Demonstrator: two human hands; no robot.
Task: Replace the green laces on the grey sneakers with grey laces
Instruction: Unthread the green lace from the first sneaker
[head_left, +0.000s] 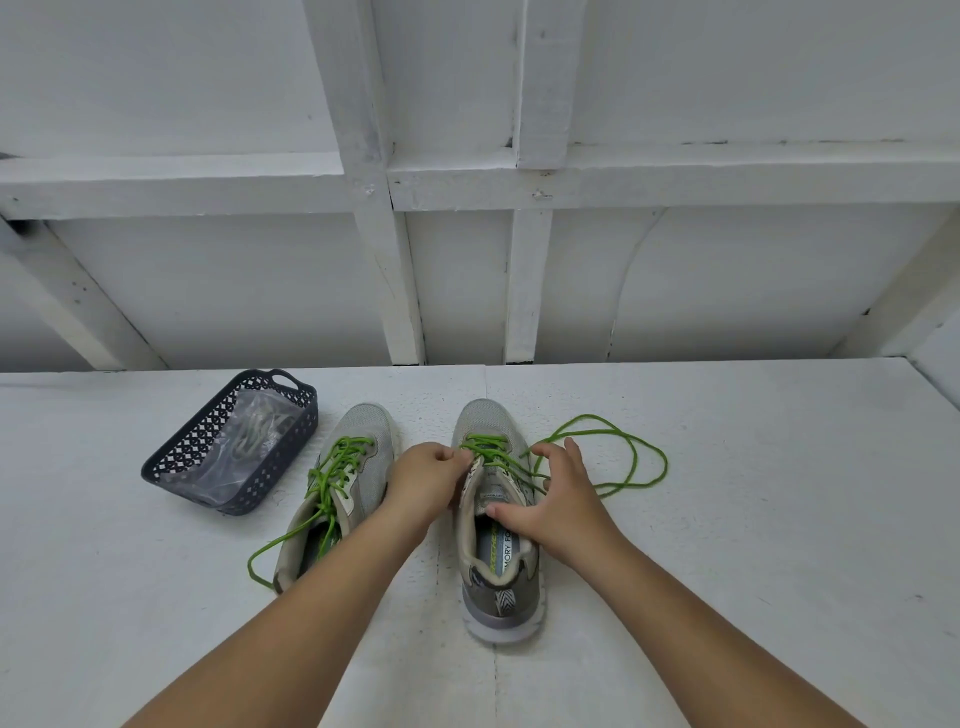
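Observation:
Two grey sneakers stand side by side on the white table, toes pointing away from me. The left sneaker (358, 457) is fully threaded with a green lace (332, 473) whose end trails toward me. The right sneaker (493, 525) has its green lace (613, 452) partly pulled out, with long loops lying to its right. My left hand (423, 478) pinches the lace at the shoe's left eyelets. My right hand (558, 493) grips the shoe's right side, thumb on the tongue and fingers curled by the lace. Grey laces in a clear bag (249, 441) lie inside the basket.
A dark blue perforated plastic basket (192, 447) sits at the left rear of the white table (753, 545). A white panelled wall with beams rises right behind the table's back edge.

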